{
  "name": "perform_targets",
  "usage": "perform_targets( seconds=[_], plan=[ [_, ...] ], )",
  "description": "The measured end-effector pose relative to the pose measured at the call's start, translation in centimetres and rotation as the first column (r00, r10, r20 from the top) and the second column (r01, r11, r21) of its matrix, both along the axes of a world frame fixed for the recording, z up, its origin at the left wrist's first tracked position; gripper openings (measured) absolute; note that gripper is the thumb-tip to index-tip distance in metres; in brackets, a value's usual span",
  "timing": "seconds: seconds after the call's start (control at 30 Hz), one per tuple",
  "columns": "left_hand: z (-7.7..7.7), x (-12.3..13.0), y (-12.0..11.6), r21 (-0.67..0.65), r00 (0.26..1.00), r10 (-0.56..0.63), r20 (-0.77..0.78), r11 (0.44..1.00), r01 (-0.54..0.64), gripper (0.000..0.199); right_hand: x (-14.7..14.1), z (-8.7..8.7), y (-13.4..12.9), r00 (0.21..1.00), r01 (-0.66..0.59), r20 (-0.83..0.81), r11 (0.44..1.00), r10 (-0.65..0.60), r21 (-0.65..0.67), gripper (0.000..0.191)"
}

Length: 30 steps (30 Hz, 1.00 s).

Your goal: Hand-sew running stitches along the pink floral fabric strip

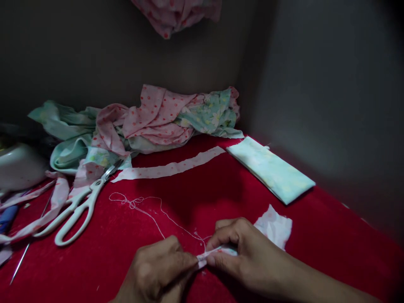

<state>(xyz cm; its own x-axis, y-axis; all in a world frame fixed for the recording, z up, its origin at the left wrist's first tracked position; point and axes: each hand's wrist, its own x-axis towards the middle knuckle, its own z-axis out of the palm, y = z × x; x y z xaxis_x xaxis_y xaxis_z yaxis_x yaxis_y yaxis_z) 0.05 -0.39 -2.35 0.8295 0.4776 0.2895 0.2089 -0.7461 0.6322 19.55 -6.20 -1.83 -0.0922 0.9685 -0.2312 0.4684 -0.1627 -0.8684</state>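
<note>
My left hand is closed, its fingertips pinching one end of a small pale fabric strip at the lower middle. Right beside it, my right hand pinches the same strip between thumb and fingers. Part of the strip lies hidden in the fingers, and a loose pale piece sticks out behind my right hand. White thread runs from the strip and lies in loops on the red cloth. No needle can be made out at my fingers.
White-handled scissors lie at the left, near a thin metal rod and a blue object. A long fabric strip, folded green cloth and piled pink and green fabric lie farther back on the red surface.
</note>
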Motion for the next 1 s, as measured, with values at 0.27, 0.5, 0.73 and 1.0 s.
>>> perform_targets(
  seconds=[0.27,0.5,0.73,1.0],
  plan=[
    [0.3,0.1,0.1,0.029,1.000,0.025,0.005,0.999,-0.025,0.032,-0.1,0.2,0.1,1.000,-0.007,-0.006,1.000,0.007,-0.022,0.011],
    [0.1,0.2,0.1,0.034,0.999,0.037,-0.022,0.999,-0.036,0.040,0.0,0.2,0.1,1.000,-0.006,-0.024,1.000,0.005,-0.026,0.012],
    [-1.7,0.0,-0.1,-0.012,0.998,0.049,0.043,0.999,-0.049,0.035,0.0,0.3,0.2,1.000,-0.001,-0.029,1.000,0.000,-0.025,0.014],
    [-0.7,0.3,0.0,-0.048,0.999,0.039,-0.032,0.998,-0.040,0.037,-0.1,0.2,0.0,0.999,0.004,-0.045,1.000,-0.005,-0.020,0.015]
  ],
)
